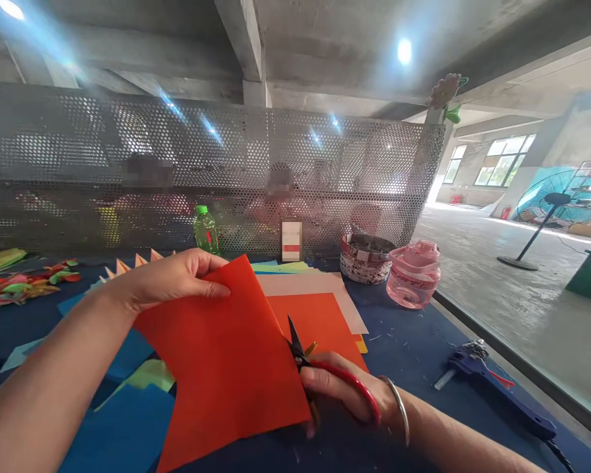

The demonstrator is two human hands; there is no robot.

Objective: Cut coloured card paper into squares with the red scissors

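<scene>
An orange-red sheet of paper [231, 368] is held up over the table by my left hand [182, 276], its thumb in front near the top corner and the fingers behind. My right hand [339, 387] grips red-handled scissors [364, 391] with dark blades parted at the sheet's right edge. The lower part of the scissors is partly hidden. Behind the sheet lies a stack of paper with another orange sheet [315, 315] on top and a pale pink sheet [352, 309] under it. Blue paper pieces [123, 427] lie below my left forearm.
A glue gun [497, 387] lies at the right table edge. A pink bottle [414, 276], a round container [367, 256] and a green bottle [205, 230] stand along the perforated metal screen [236, 151]. Colourful paper pieces [29, 282] are heaped at the left. A fan [546, 217] stands on the floor.
</scene>
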